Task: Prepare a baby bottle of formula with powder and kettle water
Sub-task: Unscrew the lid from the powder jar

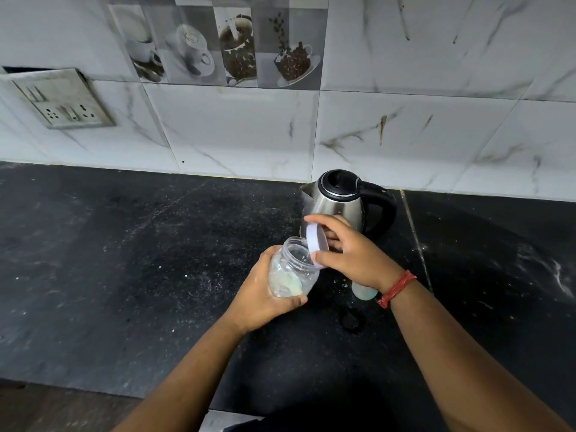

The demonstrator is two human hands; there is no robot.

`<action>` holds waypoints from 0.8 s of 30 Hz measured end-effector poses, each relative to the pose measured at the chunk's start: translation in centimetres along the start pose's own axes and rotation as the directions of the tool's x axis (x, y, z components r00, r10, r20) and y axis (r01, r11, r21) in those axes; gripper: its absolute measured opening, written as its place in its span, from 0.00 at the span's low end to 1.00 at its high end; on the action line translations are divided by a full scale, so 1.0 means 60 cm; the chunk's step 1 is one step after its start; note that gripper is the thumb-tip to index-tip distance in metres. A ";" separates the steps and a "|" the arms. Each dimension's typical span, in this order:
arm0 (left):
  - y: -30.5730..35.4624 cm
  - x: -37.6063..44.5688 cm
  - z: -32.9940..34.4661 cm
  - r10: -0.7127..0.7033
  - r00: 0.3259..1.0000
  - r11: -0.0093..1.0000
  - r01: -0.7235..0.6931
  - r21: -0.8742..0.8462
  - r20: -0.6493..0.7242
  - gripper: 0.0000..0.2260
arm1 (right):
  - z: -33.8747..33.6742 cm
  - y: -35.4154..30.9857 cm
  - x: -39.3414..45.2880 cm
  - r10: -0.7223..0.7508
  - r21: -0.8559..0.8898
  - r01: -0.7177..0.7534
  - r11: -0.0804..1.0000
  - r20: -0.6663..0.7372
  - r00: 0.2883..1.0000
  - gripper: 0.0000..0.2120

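The left hand grips a clear, open-mouthed plastic jar tilted up-right toward the kettle, while right-hand fingers pinch its white lid.

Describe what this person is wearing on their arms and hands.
Both forearms are bare, with no sleeves in view. The right hand has a red thread band wound several times around its wrist. The left hand shows no rings, watch or glove.

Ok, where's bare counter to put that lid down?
Bare counter lies left of the jar, up to the wall. It is crowded by the kettle, where the right hand holds the lid above something pale.
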State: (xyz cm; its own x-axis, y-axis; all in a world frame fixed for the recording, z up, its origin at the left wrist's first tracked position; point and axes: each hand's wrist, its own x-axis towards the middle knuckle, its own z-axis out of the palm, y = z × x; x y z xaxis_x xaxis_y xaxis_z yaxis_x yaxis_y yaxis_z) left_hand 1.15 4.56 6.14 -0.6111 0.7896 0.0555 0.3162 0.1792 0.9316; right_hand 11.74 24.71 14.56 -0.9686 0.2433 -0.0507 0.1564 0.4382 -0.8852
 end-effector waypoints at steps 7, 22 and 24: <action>-0.036 0.003 -0.005 -0.020 0.985 0.998 0.030 0.059 -0.173 0.44 | 0.022 0.040 0.001 0.045 -0.092 -0.072 0.993 -0.270 0.962 0.30; -0.121 0.000 0.001 -0.184 0.974 0.981 0.190 0.028 -0.135 0.42 | 0.170 0.181 -0.026 0.195 -0.502 -0.302 0.810 -0.255 0.947 0.24; -0.126 0.001 -0.001 -0.194 0.974 0.979 0.200 0.044 -0.119 0.43 | 0.171 0.185 -0.028 0.180 -0.544 -0.285 0.789 -0.238 0.954 0.24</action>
State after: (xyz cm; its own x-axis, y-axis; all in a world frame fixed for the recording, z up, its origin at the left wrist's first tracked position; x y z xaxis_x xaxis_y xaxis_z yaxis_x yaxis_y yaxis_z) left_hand -1.30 3.19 -0.85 -0.7430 0.6641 -0.0835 0.2190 0.3592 0.9072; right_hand 13.13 20.30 0.07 -0.8503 0.5170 -0.0982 0.5043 0.7474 -0.4325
